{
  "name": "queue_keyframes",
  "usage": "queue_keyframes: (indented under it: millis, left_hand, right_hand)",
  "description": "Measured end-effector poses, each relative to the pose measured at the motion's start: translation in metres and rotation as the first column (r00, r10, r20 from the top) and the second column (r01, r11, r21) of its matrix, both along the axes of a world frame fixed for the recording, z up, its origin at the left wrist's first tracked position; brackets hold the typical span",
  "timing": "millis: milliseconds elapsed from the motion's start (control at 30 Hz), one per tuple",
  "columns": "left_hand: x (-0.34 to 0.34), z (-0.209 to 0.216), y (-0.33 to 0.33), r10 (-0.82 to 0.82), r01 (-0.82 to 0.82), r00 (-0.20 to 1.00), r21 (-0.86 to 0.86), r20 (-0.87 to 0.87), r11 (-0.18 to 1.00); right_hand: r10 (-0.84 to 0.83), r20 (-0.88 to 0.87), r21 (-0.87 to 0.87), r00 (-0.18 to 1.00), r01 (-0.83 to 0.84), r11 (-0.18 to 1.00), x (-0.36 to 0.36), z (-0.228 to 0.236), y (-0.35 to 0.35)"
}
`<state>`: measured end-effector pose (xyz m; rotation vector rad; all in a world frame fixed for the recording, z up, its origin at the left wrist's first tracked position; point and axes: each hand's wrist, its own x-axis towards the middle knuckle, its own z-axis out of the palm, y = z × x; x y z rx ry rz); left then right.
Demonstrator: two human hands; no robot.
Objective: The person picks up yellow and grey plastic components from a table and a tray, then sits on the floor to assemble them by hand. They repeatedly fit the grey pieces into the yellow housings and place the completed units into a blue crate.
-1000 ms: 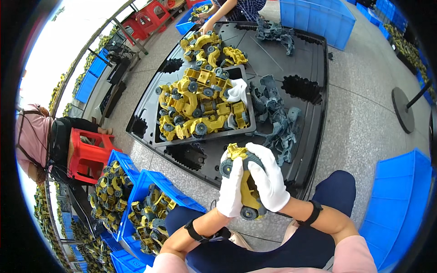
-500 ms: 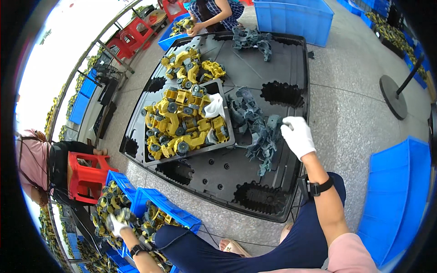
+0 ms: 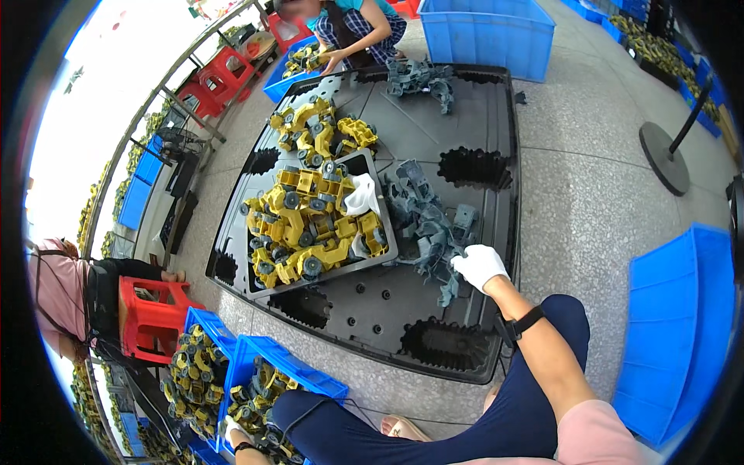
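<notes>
My right hand [image 3: 480, 267], in a white glove, is at the near right side of a pile of dark grey-blue plastic toy parts [image 3: 422, 221]. Its fingers are drawn together on a grey plastic part at the pile's edge. Low at the left, my left hand [image 3: 232, 431], also gloved, reaches among yellow-and-grey toy trucks [image 3: 260, 395] in a blue bin [image 3: 302, 376]; its fingers are mostly hidden. On the black pallet [image 3: 364, 318], a grey tray [image 3: 394, 232] is heaped with yellow toy trucks [image 3: 298, 225]. A crumpled white bag [image 3: 360, 195] lies in its corner.
More yellow trucks [image 3: 314, 139] and grey parts [image 3: 422, 81] lie toward the pallet's far side. Across it, a person [image 3: 360, 35] handles toys over a blue bin. Red stools [image 3: 155, 318] and another person [image 3: 62, 294] are leftward; blue bins [image 3: 674, 333] stand right.
My right hand has moved down and left along the grey pile's edge. My left hand has moved right and nearer, from the left bin of trucks to the one beside it.
</notes>
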<state>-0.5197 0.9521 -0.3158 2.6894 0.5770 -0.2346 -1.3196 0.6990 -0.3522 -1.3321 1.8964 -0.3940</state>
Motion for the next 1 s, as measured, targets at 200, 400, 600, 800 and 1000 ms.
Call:
queue_keyframes:
  millis: [200,400,600,800,1000]
  left_hand:
    - [-0.019,0.004,-0.068,-0.35,0.233,0.919,0.465,0.183,0.854]
    - [-0.152,0.063,-0.176,-0.879,0.872,0.083,0.391,0.47,0.292]
    - [-0.387,0.081,-0.277,-0.687,0.798,-0.598,0.223,0.412,-0.56]
    - [-0.451,0.043,-0.307,-0.794,0.928,-0.362,0.272,0.489,-0.256]
    - [-0.446,0.045,-0.331,-0.905,0.951,-0.302,0.033,0.298,-0.307]
  right_hand:
    - [-0.231,0.058,-0.175,0.971,0.238,0.955,-0.008,0.016,0.016]
    - [-0.106,-0.031,-0.349,0.994,0.088,0.933,0.02,0.027,0.009]
    - [-0.28,0.05,-0.479,0.959,0.269,0.835,0.009,0.011,0.002]
    - [-0.197,0.08,-0.504,0.977,0.21,0.838,0.001,0.033,0.011]
    - [-0.082,0.148,-0.622,0.986,0.157,0.767,0.002,0.057,0.018]
